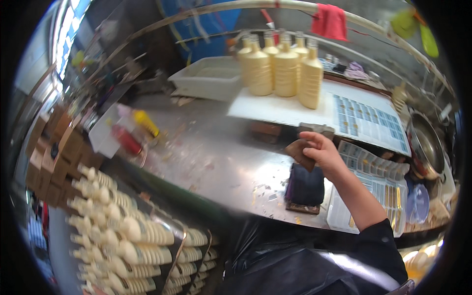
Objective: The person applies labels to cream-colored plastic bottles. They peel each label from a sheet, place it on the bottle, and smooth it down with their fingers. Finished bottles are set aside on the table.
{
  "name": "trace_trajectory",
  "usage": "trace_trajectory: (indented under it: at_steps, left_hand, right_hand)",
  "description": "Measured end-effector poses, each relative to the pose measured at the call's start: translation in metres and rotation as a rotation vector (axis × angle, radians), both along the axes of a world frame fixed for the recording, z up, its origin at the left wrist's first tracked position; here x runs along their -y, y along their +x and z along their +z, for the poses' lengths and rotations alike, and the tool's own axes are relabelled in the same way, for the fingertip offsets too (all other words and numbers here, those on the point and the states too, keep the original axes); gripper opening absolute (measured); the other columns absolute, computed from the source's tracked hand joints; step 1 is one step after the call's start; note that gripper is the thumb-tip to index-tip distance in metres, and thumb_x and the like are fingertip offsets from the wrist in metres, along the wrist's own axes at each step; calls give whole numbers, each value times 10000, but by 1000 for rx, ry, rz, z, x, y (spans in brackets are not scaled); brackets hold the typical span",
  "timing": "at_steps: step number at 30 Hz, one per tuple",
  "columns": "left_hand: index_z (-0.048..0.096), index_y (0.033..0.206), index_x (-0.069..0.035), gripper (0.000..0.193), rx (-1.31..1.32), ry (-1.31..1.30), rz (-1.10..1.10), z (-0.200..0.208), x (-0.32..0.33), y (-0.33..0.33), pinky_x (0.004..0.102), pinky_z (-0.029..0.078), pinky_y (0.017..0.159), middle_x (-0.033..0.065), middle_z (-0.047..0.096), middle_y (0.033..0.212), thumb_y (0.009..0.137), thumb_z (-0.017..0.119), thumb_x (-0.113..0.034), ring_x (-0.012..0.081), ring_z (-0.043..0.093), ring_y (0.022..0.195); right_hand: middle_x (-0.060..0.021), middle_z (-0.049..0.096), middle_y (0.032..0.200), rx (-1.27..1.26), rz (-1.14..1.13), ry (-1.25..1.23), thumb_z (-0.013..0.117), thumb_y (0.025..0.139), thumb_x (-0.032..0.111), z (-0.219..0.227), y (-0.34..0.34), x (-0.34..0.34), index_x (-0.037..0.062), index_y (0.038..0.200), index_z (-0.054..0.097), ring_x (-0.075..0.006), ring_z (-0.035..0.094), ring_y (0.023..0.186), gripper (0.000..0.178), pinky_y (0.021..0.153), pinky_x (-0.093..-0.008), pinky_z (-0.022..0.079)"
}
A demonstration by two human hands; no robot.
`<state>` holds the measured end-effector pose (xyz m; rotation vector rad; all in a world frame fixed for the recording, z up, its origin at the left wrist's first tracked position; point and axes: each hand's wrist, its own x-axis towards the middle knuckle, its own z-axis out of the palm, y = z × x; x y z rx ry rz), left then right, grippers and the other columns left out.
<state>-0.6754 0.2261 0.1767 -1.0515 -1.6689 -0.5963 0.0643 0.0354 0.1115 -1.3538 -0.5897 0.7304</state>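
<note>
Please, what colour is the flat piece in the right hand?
The flat piece is brown; it shows in the head view, the only one.

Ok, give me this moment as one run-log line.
right hand: holding brown flat piece | nearby: dark pad | cream bottles: upright on white board

My table is metal, shiny in the middle and strewn with small flakes. At its back I have a white bin; toward the left end, a pale container by a red bottle and a yellow one. Close to me sits a black pad on a brown base, a clear tray just right of it.
</note>
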Motion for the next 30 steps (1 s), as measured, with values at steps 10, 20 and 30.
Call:
trace_trajectory:
  at_steps: [10, 20, 30]
  left_hand:
    - [643, 1272, -20, 423, 760, -418, -1741, 42, -73, 511, 367, 476, 1020, 101, 655, 1258, 856, 705, 20, 220, 599, 1175]
    - [393, 1495, 9, 642, 955, -890, -2016, 37, -159, 846, 402, 408, 1115, 204, 493, 1500, 961, 680, -203, 316, 484, 1388]
    - [667, 1152, 1, 357, 582, -806, -1951, 41, -148, 838, 378, 520, 847, 155, 732, 1030, 936, 721, -278, 259, 701, 935]
  right_hand:
    - [-69, 676, 1165, -302, -55, -31, 543, 922, -59, -13, 8, 54, 23, 1260, 622, -155, 642, 1023, 356, 885, -301, 524]
    - [-73, 687, 1122, -597, -63, -81, 526, 886, -72, -32, 9, 104, 27, 1210, 662, -169, 663, 1035, 366, 918, -311, 530]
    - [-68, 687, 1115, -590, -135, 0, 526, 889, -57, -28, 11, 98, 20, 1206, 663, -158, 655, 1021, 354, 906, -281, 513]
